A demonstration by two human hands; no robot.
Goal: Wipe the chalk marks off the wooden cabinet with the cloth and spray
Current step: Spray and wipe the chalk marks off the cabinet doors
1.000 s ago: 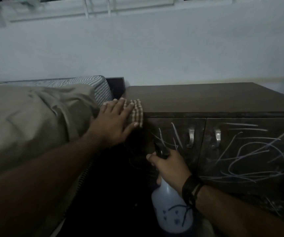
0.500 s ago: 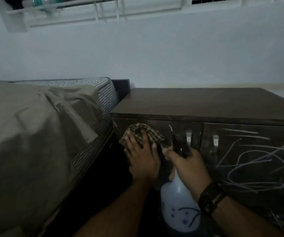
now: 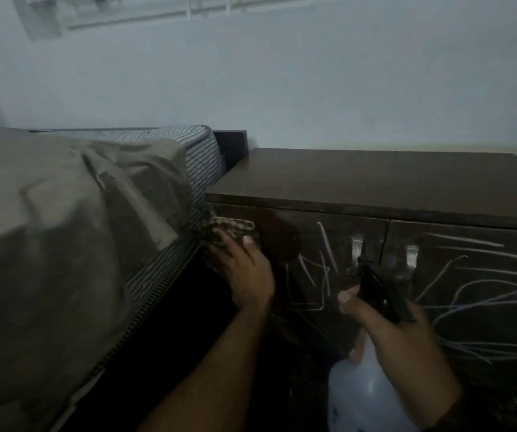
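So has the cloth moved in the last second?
Yes. The cloth, under the left hand, went from the cabinet's top corner down onto the left door's front.

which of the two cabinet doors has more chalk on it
The right door: long lines and looping scribbles cover most of it. The left door has only a few short strokes near its handle.

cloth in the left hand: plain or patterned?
Patterned: the cloth is checked, tan and dark brown. Head view, the only one, under the left hand.
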